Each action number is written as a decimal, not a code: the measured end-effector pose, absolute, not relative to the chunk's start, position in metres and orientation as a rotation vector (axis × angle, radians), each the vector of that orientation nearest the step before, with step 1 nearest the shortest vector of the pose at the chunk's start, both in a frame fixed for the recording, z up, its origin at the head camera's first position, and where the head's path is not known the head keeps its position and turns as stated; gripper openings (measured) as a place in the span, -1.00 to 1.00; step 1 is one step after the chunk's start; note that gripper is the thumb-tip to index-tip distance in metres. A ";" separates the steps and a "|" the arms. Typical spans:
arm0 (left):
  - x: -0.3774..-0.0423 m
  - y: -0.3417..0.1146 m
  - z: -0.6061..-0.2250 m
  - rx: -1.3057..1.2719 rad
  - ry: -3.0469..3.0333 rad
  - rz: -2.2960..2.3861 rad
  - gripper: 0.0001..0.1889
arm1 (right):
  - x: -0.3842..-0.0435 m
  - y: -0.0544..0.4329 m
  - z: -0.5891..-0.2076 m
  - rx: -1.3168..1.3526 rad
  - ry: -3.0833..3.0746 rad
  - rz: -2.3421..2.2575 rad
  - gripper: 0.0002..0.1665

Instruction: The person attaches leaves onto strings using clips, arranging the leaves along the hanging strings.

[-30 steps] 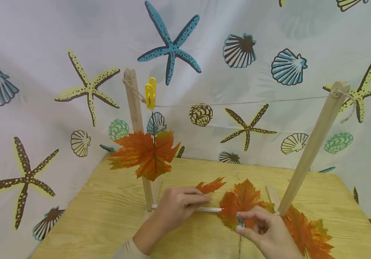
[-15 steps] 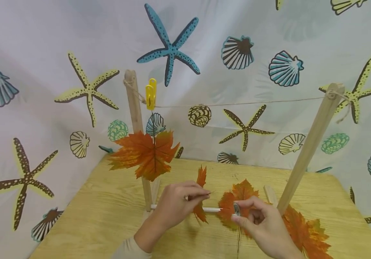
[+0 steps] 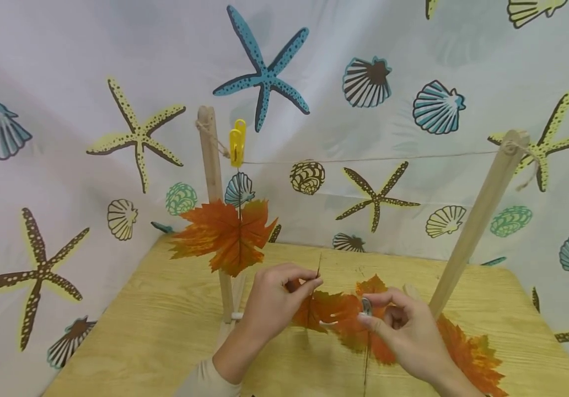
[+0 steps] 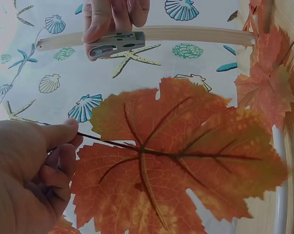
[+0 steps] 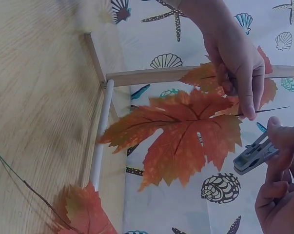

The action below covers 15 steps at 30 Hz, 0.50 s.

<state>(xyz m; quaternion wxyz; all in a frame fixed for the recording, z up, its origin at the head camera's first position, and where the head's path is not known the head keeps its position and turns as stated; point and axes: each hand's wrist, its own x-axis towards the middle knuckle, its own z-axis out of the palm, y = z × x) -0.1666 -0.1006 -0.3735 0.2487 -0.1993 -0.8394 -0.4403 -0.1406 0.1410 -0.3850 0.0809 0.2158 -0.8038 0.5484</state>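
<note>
Leaf (image 4: 151, 165), orange-red and maple-shaped, hangs by its stem (image 3: 320, 266) from the left hand (image 3: 275, 300), over the counter (image 3: 135, 336) and between two wooden posts, left (image 3: 212, 160) and right (image 3: 480, 226). Half a second ago it stood nearly edge-on beside that hand, its stem end pointing sideways; now its blade has swung below the fingers and the stem's free end points up. In the head view the blade covers part of the white rod (image 5: 102, 131) and meets another leaf (image 3: 356, 333) by the right hand (image 3: 408, 325).

The left hand is closed to a pinch, thumb and forefinger together on the stem. The right hand pinches a grey clip (image 5: 256, 155) between thumb and forefinger, its other fingers curled in; whether the clip's mouth is parted I cannot tell. Clip and stem are near each other but apart.

Above, a string (image 3: 388, 158) runs between the posts, and at its left a yellow clip (image 3: 236, 148) carries a hanging leaf (image 3: 232, 237), stem up. My judgement: the turn matters because the held leaf now has that same stem-up pose, with a length of stem bare for a clip, though it is not yet fastened.
</note>
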 end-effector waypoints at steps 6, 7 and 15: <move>-0.162 -0.103 -0.373 -0.500 -2.323 -1.193 -0.93 | -0.142 0.136 -0.383 0.684 -2.389 1.606 -0.75; -0.162 -0.103 -0.372 -0.494 -2.328 -1.192 -0.92 | -0.143 0.135 -0.383 0.691 -2.389 1.599 -0.75; -0.160 -0.109 -0.363 -0.403 -2.378 -1.201 -0.91 | -0.157 0.123 -0.366 0.625 -2.461 1.743 -0.75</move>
